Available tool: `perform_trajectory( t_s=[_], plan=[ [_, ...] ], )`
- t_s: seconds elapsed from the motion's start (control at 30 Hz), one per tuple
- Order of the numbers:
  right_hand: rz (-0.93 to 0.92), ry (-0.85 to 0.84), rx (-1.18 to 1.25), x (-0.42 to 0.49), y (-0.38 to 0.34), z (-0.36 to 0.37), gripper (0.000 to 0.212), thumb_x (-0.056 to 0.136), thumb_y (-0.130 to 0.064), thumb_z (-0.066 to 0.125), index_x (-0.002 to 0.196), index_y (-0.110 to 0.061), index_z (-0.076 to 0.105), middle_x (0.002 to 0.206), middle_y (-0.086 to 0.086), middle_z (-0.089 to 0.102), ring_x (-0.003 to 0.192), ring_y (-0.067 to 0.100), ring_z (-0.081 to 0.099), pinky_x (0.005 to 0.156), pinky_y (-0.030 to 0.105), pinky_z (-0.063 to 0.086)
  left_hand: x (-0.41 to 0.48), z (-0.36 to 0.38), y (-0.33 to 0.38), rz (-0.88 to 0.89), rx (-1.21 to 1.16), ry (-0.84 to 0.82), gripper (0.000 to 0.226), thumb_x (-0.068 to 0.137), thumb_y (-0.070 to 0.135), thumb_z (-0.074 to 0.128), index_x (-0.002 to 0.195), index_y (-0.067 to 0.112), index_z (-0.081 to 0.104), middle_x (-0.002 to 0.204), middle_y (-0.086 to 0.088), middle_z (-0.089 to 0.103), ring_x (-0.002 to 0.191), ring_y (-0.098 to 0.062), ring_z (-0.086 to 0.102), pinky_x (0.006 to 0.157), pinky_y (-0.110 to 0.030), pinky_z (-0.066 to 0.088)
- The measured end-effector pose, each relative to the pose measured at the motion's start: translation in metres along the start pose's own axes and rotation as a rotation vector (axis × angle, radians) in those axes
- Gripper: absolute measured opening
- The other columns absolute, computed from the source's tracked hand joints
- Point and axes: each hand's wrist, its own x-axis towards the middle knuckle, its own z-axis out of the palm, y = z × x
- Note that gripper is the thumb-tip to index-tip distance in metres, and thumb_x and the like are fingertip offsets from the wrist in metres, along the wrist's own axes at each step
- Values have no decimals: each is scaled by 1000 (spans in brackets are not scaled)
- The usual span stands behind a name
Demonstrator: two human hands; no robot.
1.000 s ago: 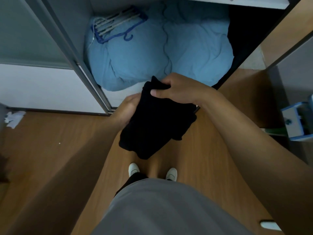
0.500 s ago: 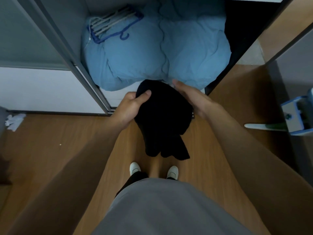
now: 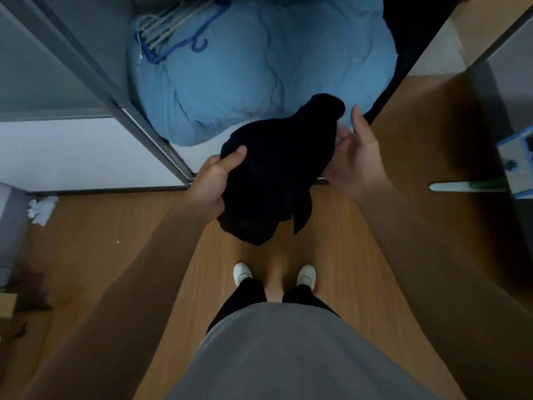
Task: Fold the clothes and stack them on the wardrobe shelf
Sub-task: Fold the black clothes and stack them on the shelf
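A folded black garment [image 3: 274, 168] hangs in front of me at the open wardrobe's threshold, above the wooden floor. My left hand [image 3: 212, 184] grips its left edge, thumb on top of the cloth and fingers hidden beneath. My right hand [image 3: 354, 151] is at the garment's right side, palm turned toward it, thumb raised and clear of the cloth; its fingers reach under the garment and are partly hidden. A loose corner of the cloth dangles at the lower right.
The wardrobe's bottom holds a bulky blue duvet [image 3: 259, 67] with blue and white hangers [image 3: 176, 27] on it. A grey sliding door frame [image 3: 121, 111] runs diagonally on the left. Crumpled white paper [image 3: 41, 209] lies on the floor left; a blue-white object [image 3: 516, 166] is on the right.
My right hand came off the top of the garment and moved to its right side with the palm open. My left hand shifted its thumb onto the cloth and the bundle rose toward the wardrobe.
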Motion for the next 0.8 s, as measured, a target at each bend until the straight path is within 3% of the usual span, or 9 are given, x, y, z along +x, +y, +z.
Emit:
perform_trajectory(
  t_s=[0.17,0.27,0.37,0.43,0.5,0.57,0.63,0.73,0.8],
  plan=[
    [111,-14,-455,-17,65,-19,61,82,-57,68,135,-31,51,133,-11,64,127,7,57,112,31,40,-2,9,15,-23,-73,15,40,94,34,65,123,6,64,118,-12,72,110,-27,69,82,-33,59],
    [68,-38,-774,-21,74,-11,33,84,-52,72,113,-53,55,105,-40,66,104,-18,59,82,3,46,-3,9,19,-28,-67,128,38,94,31,65,122,5,63,113,-13,74,105,-27,71,80,-34,59],
    [-87,60,-854,-23,64,-3,6,94,-44,63,97,-43,68,83,-35,70,83,-15,65,66,2,46,-4,4,23,3,-62,187,28,96,27,64,115,6,65,107,-9,76,101,-23,73,82,-33,60],
    [-166,78,-906,-24,55,0,35,97,-45,58,63,-41,68,59,-25,66,58,-7,63,54,11,46,-6,2,24,36,7,205,20,98,26,62,107,9,67,100,-4,78,97,-18,73,81,-28,59],
    [-157,65,-1033,-24,45,1,53,96,-54,53,47,-34,55,47,-18,54,46,-1,54,48,21,41,-8,1,25,63,82,244,17,98,28,62,103,11,66,97,0,78,94,-14,74,77,-25,58],
    [-122,58,-1051,-21,35,2,46,92,-63,52,58,-31,56,53,-18,60,53,-2,60,54,22,49,-10,-1,29,47,125,240,19,97,29,63,105,12,67,101,0,77,94,-13,74,77,-24,58],
    [-95,27,-886,-18,27,5,45,85,-67,56,76,-26,72,74,-19,73,74,-4,70,73,18,57,-14,-1,33,-26,127,178,23,96,31,65,110,13,67,104,-1,77,95,-14,74,76,-25,59],
    [-84,-109,-615,-16,24,8,32,81,-61,69,99,-35,76,108,-7,76,106,11,70,93,28,55,-20,4,37,-170,102,97,30,93,33,67,115,13,68,104,-2,77,93,-16,74,70,-26,61],
    [-29,-195,-742,-13,31,12,40,74,-55,78,112,-44,69,117,-9,72,114,10,66,97,29,53,-21,7,38,-229,79,75,30,93,34,66,112,11,69,103,-5,77,91,-18,75,67,-27,61]
  ],
)
